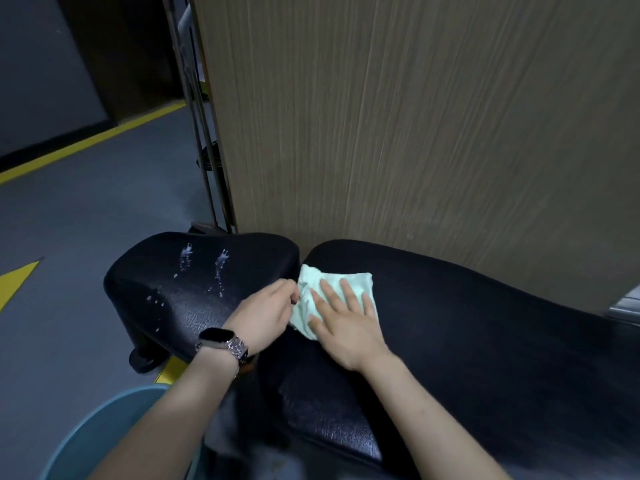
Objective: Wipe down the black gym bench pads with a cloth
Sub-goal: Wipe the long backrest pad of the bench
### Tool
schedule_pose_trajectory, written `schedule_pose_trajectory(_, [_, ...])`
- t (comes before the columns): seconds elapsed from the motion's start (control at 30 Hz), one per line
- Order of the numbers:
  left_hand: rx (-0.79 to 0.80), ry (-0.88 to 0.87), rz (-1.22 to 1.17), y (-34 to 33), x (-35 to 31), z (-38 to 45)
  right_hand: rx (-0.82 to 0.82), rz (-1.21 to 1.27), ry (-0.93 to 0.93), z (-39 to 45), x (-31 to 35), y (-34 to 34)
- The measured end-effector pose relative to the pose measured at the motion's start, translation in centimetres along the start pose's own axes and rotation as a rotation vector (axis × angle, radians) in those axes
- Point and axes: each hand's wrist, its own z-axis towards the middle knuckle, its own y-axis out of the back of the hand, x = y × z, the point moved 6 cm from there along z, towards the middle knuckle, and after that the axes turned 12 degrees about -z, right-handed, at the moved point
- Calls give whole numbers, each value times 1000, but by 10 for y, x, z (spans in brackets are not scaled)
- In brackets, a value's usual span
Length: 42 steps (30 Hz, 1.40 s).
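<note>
Two black bench pads lie side by side: a short seat pad [194, 282] on the left, spotted with white foam or spray drops, and a long back pad [485, 327] running to the right. A pale green cloth [308, 289] lies on the left end of the long pad, at the gap between the pads. My right hand [346, 317] presses flat on the cloth with fingers spread. My left hand [266, 310], with a watch on the wrist, pinches the cloth's left edge.
A tall wood-grain panel [415, 116] stands right behind the pads. Metal rods [204, 133] lean at its left edge. A blue basin [114, 434] sits at the lower left. The grey floor [69, 220] carries yellow lines.
</note>
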Motion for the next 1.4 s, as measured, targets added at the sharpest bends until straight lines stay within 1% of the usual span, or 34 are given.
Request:
schedule_pose_trajectory(0.1, [-26, 35, 23, 5, -4, 13, -14, 17, 1, -9, 18, -3])
schedule_pose_trajectory(0.27, [15, -47, 93, 4, -16, 22, -68, 67, 31, -25, 44, -10])
schedule_pose_trajectory(0.33, [99, -52, 112, -3, -23, 25, -93, 62, 57, -32, 61, -14])
schedule_pose_trajectory(0.37, [171, -53, 125, -9, -27, 27, -148, 43, 52, -37, 71, -11])
schedule_pose_trajectory(0.43, [285, -51, 154, -24, -34, 31, -186, 16, -19, -44, 84, -3])
schedule_pose_trajectory(0.53, [311, -34, 132, -39, -38, 34, -99, -34, -2, -48, 100, -6])
schedule_pose_trajectory(0.57, [306, -20, 117, -41, -37, 34, -104, -71, -20, -51, 101, -6])
schedule_pose_trajectory(0.6, [304, -7, 102, -43, -36, 33, -64, -72, -40, -53, 102, -10])
schedule_pose_trajectory(0.63, [306, 1, 93, -44, -35, 33, -13, -92, -13, -56, 106, -18])
schedule_pose_trajectory(0.67, [312, 3, 90, -45, -35, 32, -3, -127, 27, -58, 110, -28])
schedule_pose_trajectory(0.77, [336, 10, 86, -48, -35, 29, -110, -212, 122, -65, 114, -41])
schedule_pose_trajectory(0.8, [342, 12, 86, -49, -35, 29, -120, -226, 130, -70, 112, -42])
schedule_pose_trajectory(0.83, [343, 11, 89, -49, -35, 28, -167, -231, 149, -76, 111, -40])
schedule_pose_trajectory(0.9, [340, 8, 94, -50, -35, 27, -328, -231, 197, -88, 106, -38])
schedule_pose_trajectory(1.0, [342, 3, 103, -52, -35, 26, -607, -223, 183, -112, 84, -37])
schedule_pose_trajectory(1.03, [340, 7, 106, -53, -34, 26, -672, -254, 174, -120, 75, -39])
schedule_pose_trajectory(1.07, [336, 9, 110, -53, -34, 26, -702, -289, 170, -128, 67, -41])
schedule_pose_trajectory(1.17, [321, -1, 161, -56, -37, 24, -670, -358, 162, -140, 57, -44])
schedule_pose_trajectory(1.3, [313, -5, 216, -61, -40, 23, -647, -359, 92, -139, 63, -46])
schedule_pose_trajectory(1.4, [301, -6, 220, -63, -38, 23, -584, -319, 93, -131, 78, -41])
